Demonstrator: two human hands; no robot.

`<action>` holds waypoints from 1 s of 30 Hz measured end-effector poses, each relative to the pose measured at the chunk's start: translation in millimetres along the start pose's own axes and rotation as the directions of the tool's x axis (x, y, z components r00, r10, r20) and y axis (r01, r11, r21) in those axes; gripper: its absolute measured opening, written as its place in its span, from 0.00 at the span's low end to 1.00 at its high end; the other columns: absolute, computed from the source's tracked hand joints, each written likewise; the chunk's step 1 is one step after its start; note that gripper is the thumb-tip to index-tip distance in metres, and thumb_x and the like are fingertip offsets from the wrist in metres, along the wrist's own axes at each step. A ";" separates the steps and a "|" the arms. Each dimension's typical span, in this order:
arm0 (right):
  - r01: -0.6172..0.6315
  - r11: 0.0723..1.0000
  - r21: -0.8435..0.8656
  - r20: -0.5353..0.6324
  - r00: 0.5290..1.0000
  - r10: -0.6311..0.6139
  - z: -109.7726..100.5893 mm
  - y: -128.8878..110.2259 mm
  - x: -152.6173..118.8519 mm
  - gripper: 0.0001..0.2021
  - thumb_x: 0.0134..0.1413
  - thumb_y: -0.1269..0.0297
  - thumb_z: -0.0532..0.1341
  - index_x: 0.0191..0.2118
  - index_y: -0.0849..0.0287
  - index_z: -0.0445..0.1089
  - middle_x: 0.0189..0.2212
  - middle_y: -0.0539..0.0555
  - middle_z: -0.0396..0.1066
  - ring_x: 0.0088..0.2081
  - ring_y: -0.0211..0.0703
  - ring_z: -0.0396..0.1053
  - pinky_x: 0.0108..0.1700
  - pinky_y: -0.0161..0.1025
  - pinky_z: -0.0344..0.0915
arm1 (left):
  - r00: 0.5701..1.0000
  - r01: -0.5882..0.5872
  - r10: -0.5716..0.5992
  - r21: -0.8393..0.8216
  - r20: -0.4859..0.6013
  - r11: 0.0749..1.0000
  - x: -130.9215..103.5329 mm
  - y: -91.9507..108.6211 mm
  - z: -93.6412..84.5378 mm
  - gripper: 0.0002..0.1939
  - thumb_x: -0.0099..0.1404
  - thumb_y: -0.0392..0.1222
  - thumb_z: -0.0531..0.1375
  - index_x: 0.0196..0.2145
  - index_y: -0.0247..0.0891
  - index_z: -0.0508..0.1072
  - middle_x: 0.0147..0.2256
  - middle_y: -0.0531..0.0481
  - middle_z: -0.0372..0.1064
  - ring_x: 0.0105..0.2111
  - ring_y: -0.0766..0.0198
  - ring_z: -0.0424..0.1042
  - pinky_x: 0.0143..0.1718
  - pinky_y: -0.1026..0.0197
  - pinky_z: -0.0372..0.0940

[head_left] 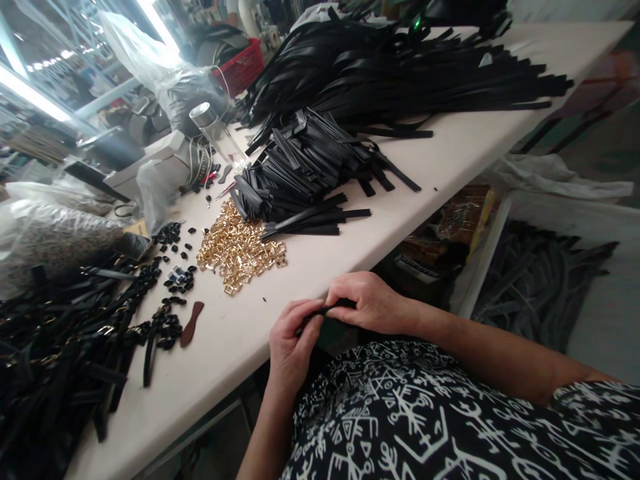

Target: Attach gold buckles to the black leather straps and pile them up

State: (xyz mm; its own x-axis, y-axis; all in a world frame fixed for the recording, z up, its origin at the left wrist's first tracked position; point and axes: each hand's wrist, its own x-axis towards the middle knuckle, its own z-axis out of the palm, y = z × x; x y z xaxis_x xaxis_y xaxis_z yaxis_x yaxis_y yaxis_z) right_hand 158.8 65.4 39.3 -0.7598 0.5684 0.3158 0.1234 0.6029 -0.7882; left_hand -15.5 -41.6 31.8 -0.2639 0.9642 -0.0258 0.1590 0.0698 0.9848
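Note:
Both my hands meet at the front edge of the table, closed on one short black strap (327,309). My left hand (295,333) pinches its left end between thumb and fingers. The other end is in my right hand (367,301), with the fingers curled round it. Much of the strap is hidden by my fingers. Beyond my hands lies a heap of small gold-coloured metal buckles (240,250). Short black straps (305,167) are piled just behind the buckles. Small black pieces (167,323) are scattered to the left, beside a brown bow-shaped piece (191,325).
Long black straps (400,73) cover the back of the white table (240,340). More straps with metal fittings (55,360) lie at left. A clear bottle (215,133) stands near a red basket (243,67). A white bin (590,320) of dark strips sits at right.

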 end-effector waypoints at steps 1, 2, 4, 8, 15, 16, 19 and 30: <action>-0.006 1.000 -0.015 -0.005 1.000 0.006 0.7 0.8 0.0 0.04 0.54 0.75 0.65 0.33 0.60 0.71 0.28 0.49 0.71 0.30 0.40 0.67 0.34 0.35 0.58 | 0.997 -0.078 0.077 0.082 0.010 0.994 1.4 0.2 -0.8 0.10 0.63 0.39 0.64 0.42 0.45 0.81 0.43 0.47 0.75 0.45 0.58 0.72 0.47 0.60 0.66; -0.011 1.000 -0.024 -0.007 1.000 0.011 1.5 1.3 0.1 0.05 0.53 0.76 0.65 0.33 0.60 0.71 0.28 0.49 0.71 0.30 0.40 0.67 0.34 0.34 0.58 | 0.990 -0.138 0.137 0.142 0.022 0.980 3.0 0.0 -1.4 0.09 0.64 0.38 0.63 0.41 0.46 0.81 0.44 0.46 0.74 0.46 0.58 0.72 0.48 0.59 0.66; -0.031 0.999 -0.024 -0.008 0.999 0.031 3.1 2.1 0.5 0.05 0.52 0.77 0.66 0.33 0.61 0.72 0.28 0.49 0.71 0.30 0.40 0.67 0.34 0.34 0.58 | 0.976 -0.216 0.219 0.220 0.010 0.951 6.3 -1.1 -2.2 0.09 0.65 0.37 0.63 0.40 0.48 0.82 0.45 0.47 0.73 0.45 0.57 0.72 0.47 0.58 0.66; -0.095 0.995 0.039 -0.044 0.994 0.097 2.2 4.2 3.5 0.04 0.54 0.75 0.66 0.32 0.60 0.72 0.28 0.48 0.72 0.31 0.40 0.68 0.34 0.34 0.59 | 0.916 -0.374 0.402 0.353 -0.005 0.858 6.0 0.6 -4.1 0.10 0.63 0.34 0.63 0.37 0.49 0.82 0.42 0.47 0.72 0.45 0.56 0.72 0.48 0.56 0.66; -0.110 0.990 0.083 -0.121 0.985 0.120 -7.4 7.4 8.6 0.03 0.58 0.69 0.65 0.33 0.59 0.72 0.30 0.50 0.72 0.32 0.41 0.68 0.35 0.35 0.61 | 0.957 -0.197 0.203 0.052 -0.208 0.979 -6.2 5.0 -16.0 0.10 0.63 0.51 0.63 0.34 0.42 0.77 0.31 0.48 0.73 0.33 0.58 0.71 0.38 0.58 0.67; -0.090 0.993 0.077 -0.107 0.990 0.098 -7.2 7.1 9.2 0.03 0.59 0.68 0.64 0.33 0.59 0.72 0.30 0.50 0.72 0.32 0.41 0.68 0.35 0.35 0.61 | 0.973 -0.094 0.082 -0.047 -0.217 0.994 -4.1 3.1 -17.3 0.12 0.63 0.52 0.63 0.34 0.41 0.77 0.29 0.49 0.73 0.30 0.59 0.71 0.35 0.59 0.67; -0.030 0.998 0.051 -0.064 0.997 0.033 -3.4 5.6 12.7 0.04 0.60 0.67 0.63 0.34 0.60 0.71 0.30 0.51 0.71 0.31 0.42 0.68 0.35 0.36 0.62 | 0.976 0.133 -0.168 -0.228 -0.140 0.964 5.9 -3.8 -19.4 0.14 0.61 0.52 0.65 0.31 0.38 0.77 0.25 0.50 0.73 0.25 0.64 0.70 0.31 0.63 0.66; 0.083 0.996 0.037 -0.051 0.995 -0.082 20.5 7.5 28.5 0.05 0.65 0.65 0.61 0.44 0.55 0.72 0.36 0.53 0.73 0.37 0.46 0.72 0.39 0.40 0.68 | 0.955 0.256 -0.293 -0.380 -0.043 0.889 18.1 0.9 -15.4 0.15 0.56 0.51 0.67 0.25 0.35 0.74 0.22 0.50 0.72 0.22 0.66 0.68 0.28 0.63 0.64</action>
State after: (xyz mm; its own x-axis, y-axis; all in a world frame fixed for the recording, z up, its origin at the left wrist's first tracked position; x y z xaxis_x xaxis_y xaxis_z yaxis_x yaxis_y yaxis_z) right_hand 125.0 74.7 31.5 -0.7337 0.5451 0.4056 0.0360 0.6273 -0.7780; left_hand -34.8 -28.0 34.8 -0.3398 0.8893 -0.3061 -0.2879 0.2115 0.9340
